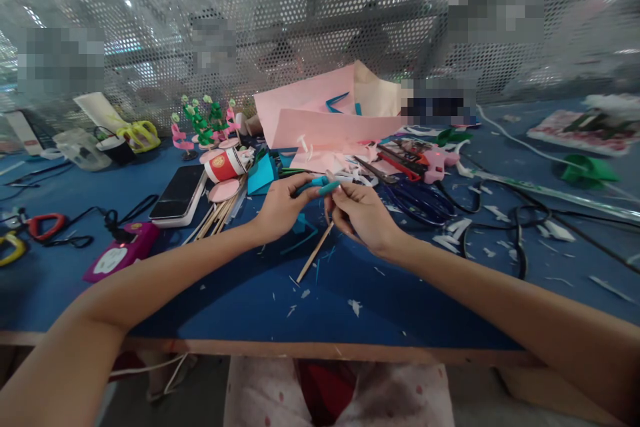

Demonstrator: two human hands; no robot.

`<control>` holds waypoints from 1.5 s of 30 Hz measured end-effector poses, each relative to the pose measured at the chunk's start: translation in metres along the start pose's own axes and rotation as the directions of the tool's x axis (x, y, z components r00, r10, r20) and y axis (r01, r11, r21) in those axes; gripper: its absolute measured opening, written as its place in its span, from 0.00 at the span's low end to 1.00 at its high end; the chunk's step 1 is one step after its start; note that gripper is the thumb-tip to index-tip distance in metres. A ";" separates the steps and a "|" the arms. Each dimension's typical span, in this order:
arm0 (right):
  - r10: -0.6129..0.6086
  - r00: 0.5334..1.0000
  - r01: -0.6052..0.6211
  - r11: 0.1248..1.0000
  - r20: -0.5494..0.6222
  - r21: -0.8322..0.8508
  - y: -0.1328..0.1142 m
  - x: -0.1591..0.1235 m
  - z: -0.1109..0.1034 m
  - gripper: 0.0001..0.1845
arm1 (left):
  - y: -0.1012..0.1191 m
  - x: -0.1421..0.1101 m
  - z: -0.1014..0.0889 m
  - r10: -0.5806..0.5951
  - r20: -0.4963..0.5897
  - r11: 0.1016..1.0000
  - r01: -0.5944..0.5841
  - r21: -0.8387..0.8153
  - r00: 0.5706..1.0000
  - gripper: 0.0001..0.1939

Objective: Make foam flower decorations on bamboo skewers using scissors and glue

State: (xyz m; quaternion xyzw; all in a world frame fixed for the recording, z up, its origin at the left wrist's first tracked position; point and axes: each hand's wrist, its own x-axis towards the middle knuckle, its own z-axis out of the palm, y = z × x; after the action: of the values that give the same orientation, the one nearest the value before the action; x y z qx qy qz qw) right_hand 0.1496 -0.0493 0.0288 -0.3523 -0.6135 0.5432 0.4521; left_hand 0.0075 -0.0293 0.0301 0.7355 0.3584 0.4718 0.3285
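Observation:
A rolled strip of teal-blue paper [317,183] spans my two hands above the middle of the blue table. My left hand [283,207] pinches it from the left, thumb and fingers closed. My right hand [363,213] has its fingertips closed on the right end of the same strip. Below my right hand a thin wooden stick [314,255] slants down toward me; whether that hand also holds its upper end I cannot tell. Teal paper scraps [300,225] lie beneath my hands. Folded blue paper [262,173] stands just beyond my left hand.
Pink paper sheets [320,127] rise at the back. Dark-handled scissors [420,203] and a pink glue gun [437,163] lie right. Left are a phone [180,193], a purple box [123,250], a paper cup [225,165] and wooden sticks [220,217]. Black cables [520,233] curl at right.

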 end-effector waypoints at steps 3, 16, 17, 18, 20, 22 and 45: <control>0.010 1.000 -0.010 1.000 0.010 0.001 0.001 0.001 0.000 0.19 | 0.001 0.000 0.001 -0.028 0.018 0.999 0.029 -0.042 0.999 0.05; -0.192 0.977 0.160 0.949 -0.093 -0.273 0.003 0.001 -0.003 0.23 | 0.000 -0.003 0.001 0.042 0.098 0.998 -0.047 0.046 0.994 0.13; -0.205 0.975 0.170 0.937 -0.086 -0.305 0.003 0.000 -0.003 0.24 | 0.000 -0.003 0.000 0.029 0.103 0.996 -0.037 0.083 0.994 0.16; -0.214 0.974 0.177 0.928 -0.080 -0.329 0.003 0.000 -0.003 0.24 | 0.000 -0.003 -0.001 0.006 0.103 0.993 -0.018 0.117 0.995 0.19; -0.226 0.972 0.187 0.913 -0.066 -0.364 0.003 0.000 -0.003 0.24 | 0.000 -0.001 -0.001 -0.039 0.113 0.987 0.021 0.159 0.993 0.22; -0.242 0.969 0.203 0.897 -0.052 -0.392 0.003 0.000 -0.005 0.24 | 0.000 0.001 -0.001 -0.047 0.152 0.989 0.025 0.148 0.987 0.21; -0.006 1.000 0.007 0.996 0.013 -0.090 -0.001 0.000 -0.001 0.21 | -0.010 -0.003 0.002 -0.015 0.134 0.992 -0.002 0.125 0.991 0.17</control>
State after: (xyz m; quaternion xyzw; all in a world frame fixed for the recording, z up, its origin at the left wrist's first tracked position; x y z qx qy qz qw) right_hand 0.1505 -0.0487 0.0295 -0.3670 -0.6414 0.5156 0.4337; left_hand 0.0065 -0.0266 0.0200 0.7835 0.3666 0.3969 0.3068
